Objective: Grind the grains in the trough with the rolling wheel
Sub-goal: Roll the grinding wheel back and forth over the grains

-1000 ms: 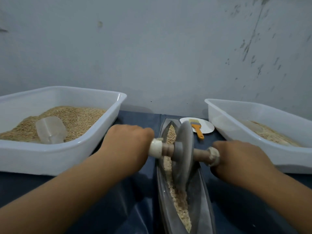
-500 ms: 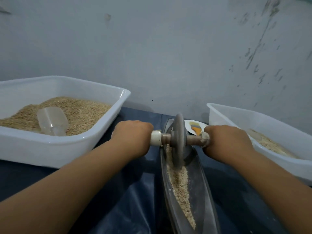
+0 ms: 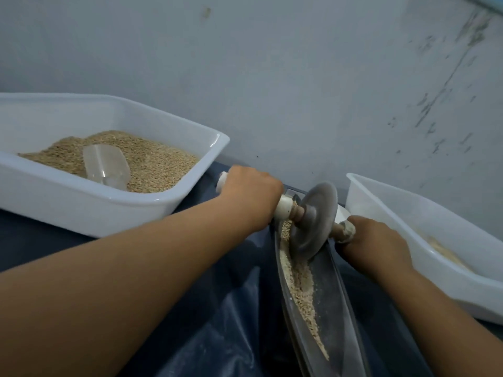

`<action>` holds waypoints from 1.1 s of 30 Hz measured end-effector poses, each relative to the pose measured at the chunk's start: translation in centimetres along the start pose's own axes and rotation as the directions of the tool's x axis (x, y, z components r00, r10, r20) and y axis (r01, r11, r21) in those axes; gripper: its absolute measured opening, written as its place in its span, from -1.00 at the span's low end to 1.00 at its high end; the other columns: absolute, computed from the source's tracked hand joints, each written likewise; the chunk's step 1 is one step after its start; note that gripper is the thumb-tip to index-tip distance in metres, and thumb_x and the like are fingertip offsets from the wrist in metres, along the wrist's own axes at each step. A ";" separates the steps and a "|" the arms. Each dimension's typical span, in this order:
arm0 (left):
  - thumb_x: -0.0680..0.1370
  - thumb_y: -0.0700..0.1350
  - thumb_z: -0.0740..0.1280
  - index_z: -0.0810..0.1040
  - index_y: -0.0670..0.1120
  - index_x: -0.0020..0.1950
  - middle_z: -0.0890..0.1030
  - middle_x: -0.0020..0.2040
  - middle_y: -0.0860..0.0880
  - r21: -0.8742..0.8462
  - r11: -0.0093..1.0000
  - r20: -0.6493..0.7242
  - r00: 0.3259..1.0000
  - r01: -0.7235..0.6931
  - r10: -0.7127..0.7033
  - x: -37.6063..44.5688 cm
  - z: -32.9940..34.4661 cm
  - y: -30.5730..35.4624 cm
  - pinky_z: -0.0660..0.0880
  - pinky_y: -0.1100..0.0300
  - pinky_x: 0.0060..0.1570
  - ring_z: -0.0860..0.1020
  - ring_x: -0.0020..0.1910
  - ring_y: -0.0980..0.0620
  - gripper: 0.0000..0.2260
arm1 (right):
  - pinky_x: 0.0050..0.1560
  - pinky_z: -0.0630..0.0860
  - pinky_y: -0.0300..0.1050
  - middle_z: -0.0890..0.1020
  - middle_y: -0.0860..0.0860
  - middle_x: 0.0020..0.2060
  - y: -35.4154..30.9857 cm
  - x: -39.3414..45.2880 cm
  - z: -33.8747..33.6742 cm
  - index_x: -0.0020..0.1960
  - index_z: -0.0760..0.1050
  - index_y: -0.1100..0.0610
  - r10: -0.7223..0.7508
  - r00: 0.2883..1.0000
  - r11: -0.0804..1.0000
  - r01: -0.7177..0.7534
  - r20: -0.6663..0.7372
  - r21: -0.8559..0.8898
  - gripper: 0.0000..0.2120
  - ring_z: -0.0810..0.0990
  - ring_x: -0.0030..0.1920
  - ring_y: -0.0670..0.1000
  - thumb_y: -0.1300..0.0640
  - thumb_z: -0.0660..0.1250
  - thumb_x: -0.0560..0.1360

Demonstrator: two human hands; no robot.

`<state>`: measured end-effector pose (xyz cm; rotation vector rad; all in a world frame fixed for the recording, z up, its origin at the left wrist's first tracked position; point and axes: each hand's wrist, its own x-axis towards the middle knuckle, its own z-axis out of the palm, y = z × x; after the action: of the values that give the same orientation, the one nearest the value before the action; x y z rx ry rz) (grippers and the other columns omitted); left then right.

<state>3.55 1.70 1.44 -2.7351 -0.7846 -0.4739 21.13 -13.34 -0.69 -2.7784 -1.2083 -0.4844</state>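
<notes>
**Grinding trough, wheel at far end**

Rolling wheel: tilted, standing in trough on grains. Left hand and right hand wrap the axle handles; fingers hidden underneath. Trough's near end cut off by frame.

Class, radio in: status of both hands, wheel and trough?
Left hand, right hand gripping axle handles. Rolling wheel tilted at trough's far end, on grains. Nothing obstructing.

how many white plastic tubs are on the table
2. One white tub sits at the left, holding grain and a clear scoop. The other tub is at the right, beside the trough, partly cut off by the frame edge.
</notes>
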 end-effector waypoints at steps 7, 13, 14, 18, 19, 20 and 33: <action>0.38 -0.10 0.42 0.34 0.08 -0.17 0.35 -0.36 0.06 0.038 0.998 -0.010 0.999 -0.047 0.047 -2.3 0.7 0.0 0.16 0.20 -0.47 0.31 -0.44 0.09 -0.75 | -0.39 0.42 -0.15 0.60 -0.22 -0.35 2.6 -4.4 -1.2 -0.21 0.49 -0.20 -0.099 0.985 0.992 0.086 0.143 0.097 -0.91 0.52 -0.38 -0.17 -0.13 0.35 0.29; 0.45 -0.03 0.42 0.44 0.06 -0.09 0.31 -0.35 0.07 -0.028 0.999 -0.030 0.999 0.019 -0.020 -0.3 1.8 -0.5 0.38 0.13 -0.27 0.40 -0.34 0.04 -0.84 | -0.34 0.36 -0.15 0.57 -0.11 -0.30 0.8 -0.6 -0.9 -0.19 0.45 -0.03 -0.055 0.998 0.991 0.054 -0.005 -0.123 -0.88 0.54 -0.28 0.02 -0.06 0.26 0.43; 0.45 0.00 0.43 0.47 0.05 -0.03 0.31 -0.34 0.07 -0.045 0.998 -0.026 0.999 0.036 -0.037 0.1 2.0 -0.6 0.42 0.11 -0.21 0.43 -0.29 0.02 -0.82 | -0.33 0.34 -0.14 0.56 -0.08 -0.28 0.3 0.3 -0.8 -0.17 0.44 -0.02 -0.057 0.997 0.987 0.049 -0.050 -0.153 -0.87 0.52 -0.27 0.07 -0.06 0.25 0.45; 0.45 0.00 0.41 0.47 0.05 -0.02 0.39 -0.29 0.06 -0.100 0.994 0.070 0.997 0.041 -0.034 0.0 2.2 -0.9 0.53 0.05 -0.08 0.49 -0.21 -0.01 -0.82 | -0.42 0.20 -0.18 0.46 -0.09 -0.34 -0.4 0.7 -1.5 -0.20 0.40 -0.05 -0.085 0.993 0.978 0.067 -0.081 -0.196 -0.88 0.45 -0.30 0.07 -0.07 0.28 0.42; 0.45 -0.03 0.41 0.46 0.07 -0.03 0.43 -0.27 0.06 -0.102 0.994 0.092 0.995 0.032 -0.022 -0.6 2.1 -0.9 0.54 0.05 -0.07 0.51 -0.20 0.00 -0.83 | -0.43 0.20 -0.19 0.49 -0.10 -0.34 -0.2 0.0 -1.8 -0.21 0.41 -0.04 -0.097 0.993 0.977 0.082 -0.067 -0.197 -0.89 0.47 -0.31 0.05 -0.05 0.27 0.40; 0.44 -0.06 0.40 0.45 0.09 -0.06 0.47 -0.25 0.06 -0.101 0.995 0.110 0.994 0.022 -0.011 -1.3 1.9 -1.0 0.54 0.06 -0.08 0.52 -0.21 0.02 -0.84 | -0.44 0.22 -0.20 0.51 -0.11 -0.35 0.0 -1.0 -2.1 -0.23 0.42 -0.04 -0.108 0.993 0.977 0.097 -0.045 -0.188 -0.91 0.49 -0.33 0.00 -0.04 0.27 0.38; 0.44 -0.06 0.39 0.43 0.06 -0.07 0.37 -0.27 0.05 -0.007 1.000 -0.022 0.999 0.027 -0.027 0.8 1.1 0.0 0.38 0.10 -0.17 0.46 -0.20 -0.06 -0.84 | -0.25 0.34 -0.13 0.53 -0.06 -0.21 0.6 1.0 -0.1 -0.27 0.33 -0.04 -0.032 0.999 0.999 0.033 0.034 -0.033 -0.84 0.50 -0.20 0.08 -0.04 0.28 0.41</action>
<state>4.44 2.47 0.71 -2.7232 -0.8167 -0.5126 22.23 -13.07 -0.24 -2.8100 -1.2660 -0.4674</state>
